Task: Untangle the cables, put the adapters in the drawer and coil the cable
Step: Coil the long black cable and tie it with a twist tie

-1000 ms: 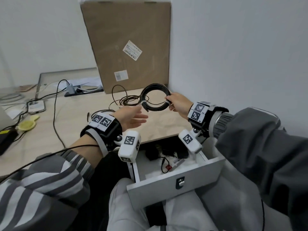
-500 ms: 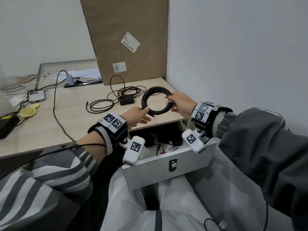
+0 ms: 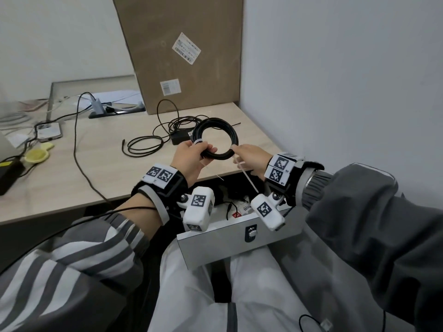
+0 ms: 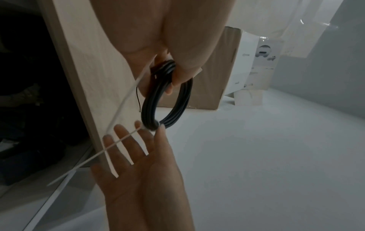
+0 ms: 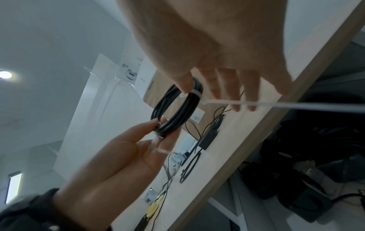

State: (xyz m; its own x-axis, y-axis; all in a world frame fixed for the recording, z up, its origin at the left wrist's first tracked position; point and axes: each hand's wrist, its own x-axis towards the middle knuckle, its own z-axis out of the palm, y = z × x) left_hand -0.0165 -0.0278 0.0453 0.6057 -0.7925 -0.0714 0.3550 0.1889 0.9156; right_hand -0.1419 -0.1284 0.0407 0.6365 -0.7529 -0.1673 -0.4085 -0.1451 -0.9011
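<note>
A black cable coil [image 3: 217, 127] hangs in the air over the desk's front edge, between my two hands. My left hand [image 3: 195, 155] grips its near-left side between thumb and fingers [image 4: 177, 73]. My right hand [image 3: 248, 153] pinches its right side at a white zip tie [image 5: 194, 94], thumb in front and straight fingers [image 5: 227, 87] behind. The tie's long tail [image 3: 248, 179] trails down across the right palm [image 4: 138, 164]. A second white tie [image 3: 198, 141] binds the coil by my left hand. The black adapter [image 3: 179, 138] lies on the desk beyond the coil. Below my wrists the drawer [image 3: 227, 246] stands open.
Loose black cables [image 3: 143, 146] lie beside the adapter. A large cardboard box [image 3: 182, 51] leans at the back corner, with the wall close on the right. A phone [image 3: 49, 131], a power strip [image 3: 115, 110] and a yellow object [image 3: 38, 155] sit to the left. Dark items fill the drawer [image 5: 296, 164].
My left hand was open beside the coil and now grips it. The coil has come nearer to me, and the right hand's fingers have straightened at the tie.
</note>
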